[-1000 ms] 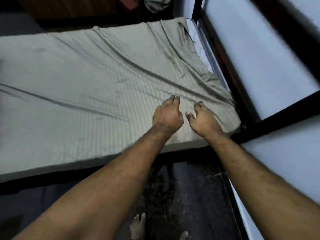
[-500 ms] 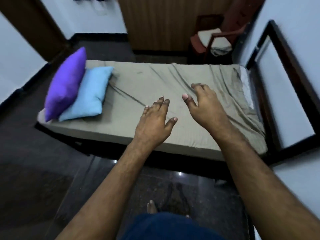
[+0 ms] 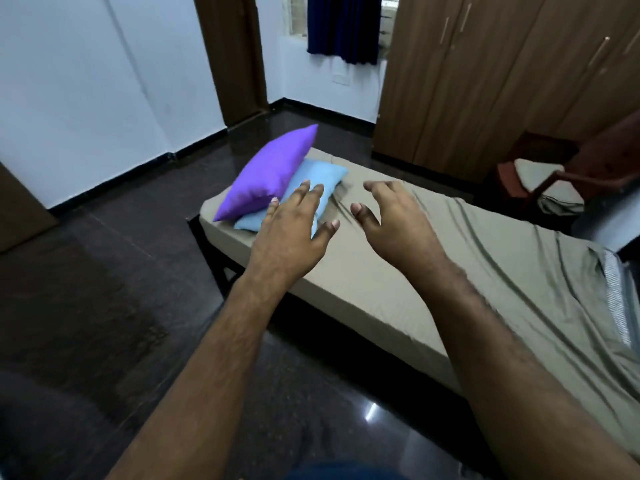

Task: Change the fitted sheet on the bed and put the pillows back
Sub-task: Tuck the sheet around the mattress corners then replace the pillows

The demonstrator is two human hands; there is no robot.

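A grey-green fitted sheet (image 3: 502, 271) covers the bed, wrinkled toward the right end, where a strip of striped mattress (image 3: 616, 299) shows. At the far left end a purple pillow (image 3: 266, 174) leans on a light blue pillow (image 3: 318, 178). My left hand (image 3: 294, 233) is stretched forward in the air with spread fingers, in front of the blue pillow and holding nothing. Beside it, over the sheet, my right hand (image 3: 394, 220) hovers with loosely bent fingers, also empty.
Dark polished floor (image 3: 104, 289) lies left of and in front of the bed. A wooden wardrobe (image 3: 485, 81) stands behind it, and a red-brown chair (image 3: 554, 178) holds folded cloth at the back right. A doorway (image 3: 232, 57) and a window with a dark curtain (image 3: 343, 26) are at the back.
My view has swung from the bed's right corner to its pillow end. Both hands lifted off the sheet and now reach toward the pillows in the air.
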